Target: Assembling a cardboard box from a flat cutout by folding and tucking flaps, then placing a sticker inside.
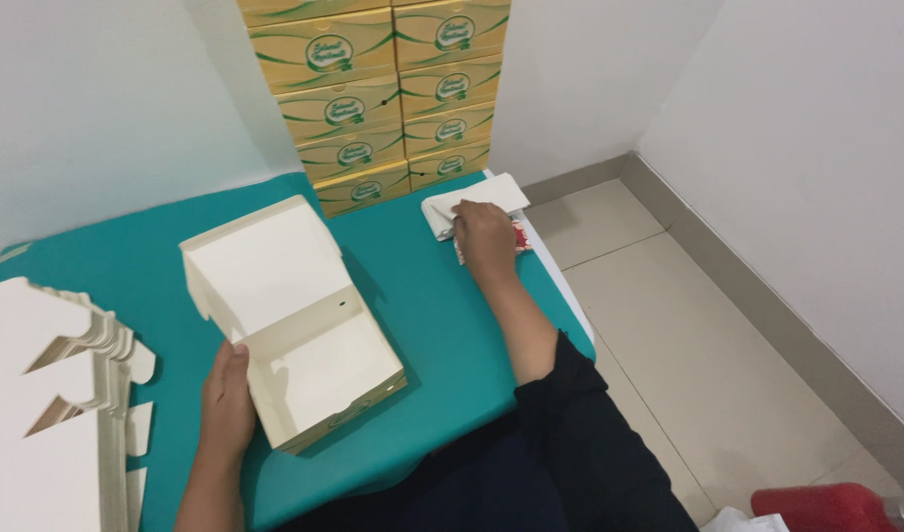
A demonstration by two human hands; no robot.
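Cream cardboard makes up the open box (294,330) that sits on the teal counter (442,325), its lid thrown back toward the far wall and its tray bare inside, with nothing in either half. The box lies skewed: its long axis, from lid edge to front wall, runs from the far left toward the near right, and the front wall with the green print faces the person. The left hand (227,399) presses flat against the near left wall of the tray, fingers extended along it, steadying rather than clenching. The right hand (484,234) is stretched out to the far right corner of the counter, fingers curled down onto a small heap of white paper sheets (477,202), grasping at the top one; a bit of red and white packaging (519,236) peeks out just beside the hand. At the left edge stands a stack of flat unfolded box blanks (48,394). Against the wall rises a pile of closed yellow and green boxes (393,89), shut, contents hidden
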